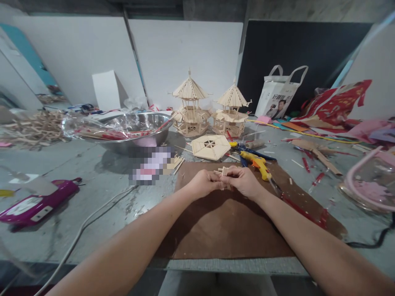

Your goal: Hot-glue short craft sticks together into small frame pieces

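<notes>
Over the brown mat (228, 230), my left hand (203, 183) and my right hand (242, 181) meet, both closed on a small bundle of wooden sticks (224, 171). My fingers cover most of the bundle, so its full shape is hidden. Just beyond lies a flat hexagonal wooden panel (202, 150) with a wheel-like opening at its middle. To the right of my right hand a yellow glue gun (256, 161) rests on the mat's edge. Two wooden stick pagodas (190, 105) stand farther back.
A metal bowl (123, 144) with plastic-wrapped sticks stands back left, near a stick pile (31, 129). A purple power strip (40, 203) and a cable (89, 218) lie left. Red glue scraps (317, 179), a pink-handled clear bag (370, 185) and a white bag (276, 96) are right.
</notes>
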The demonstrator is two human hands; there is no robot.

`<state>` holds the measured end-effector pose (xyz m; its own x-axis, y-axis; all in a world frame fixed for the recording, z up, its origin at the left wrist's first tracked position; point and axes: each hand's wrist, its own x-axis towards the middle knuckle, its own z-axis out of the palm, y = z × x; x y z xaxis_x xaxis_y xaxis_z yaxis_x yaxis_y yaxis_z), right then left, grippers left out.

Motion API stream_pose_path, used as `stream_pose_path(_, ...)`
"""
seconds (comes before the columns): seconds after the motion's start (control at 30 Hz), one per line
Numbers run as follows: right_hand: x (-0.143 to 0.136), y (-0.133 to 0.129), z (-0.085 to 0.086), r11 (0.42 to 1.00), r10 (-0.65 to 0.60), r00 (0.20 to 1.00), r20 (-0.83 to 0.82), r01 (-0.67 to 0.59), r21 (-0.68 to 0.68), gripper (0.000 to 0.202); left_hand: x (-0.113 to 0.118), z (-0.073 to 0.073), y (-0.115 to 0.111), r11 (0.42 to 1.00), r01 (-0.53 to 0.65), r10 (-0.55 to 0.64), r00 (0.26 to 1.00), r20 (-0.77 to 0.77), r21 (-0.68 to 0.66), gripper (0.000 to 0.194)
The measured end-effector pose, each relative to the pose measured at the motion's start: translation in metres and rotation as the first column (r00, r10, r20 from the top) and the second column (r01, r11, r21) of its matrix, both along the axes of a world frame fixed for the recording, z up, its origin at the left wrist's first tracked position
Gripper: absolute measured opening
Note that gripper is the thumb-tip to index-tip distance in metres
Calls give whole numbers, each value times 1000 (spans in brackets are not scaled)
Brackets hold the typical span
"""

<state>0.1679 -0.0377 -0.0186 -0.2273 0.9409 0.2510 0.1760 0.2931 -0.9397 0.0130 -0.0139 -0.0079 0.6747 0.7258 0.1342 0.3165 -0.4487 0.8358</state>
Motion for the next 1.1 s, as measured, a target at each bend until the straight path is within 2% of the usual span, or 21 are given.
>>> stream_pose_path(0.1,-1,0,-2,999,26,1000,9,-26,-23,24,1,-1,1,992,38,-37,999,-10,119,25)
stream_pose_path(0.27,0,-1,-4,998,21,998,66,-17,-58,24,0,-7,4,979,35,-5,989,-150,202,27)
stream_pose_path(0.87,-2,-4,1,997,-2,985,172,14,-71,22,-1,-10,7,973,59,-8,975,-221,222,26)
stream_pose_path(1.1,-2,-1,-2,994,-7,995,102,18,-106,25,0,-6,5,983,85,-57,984,-168,163,23)
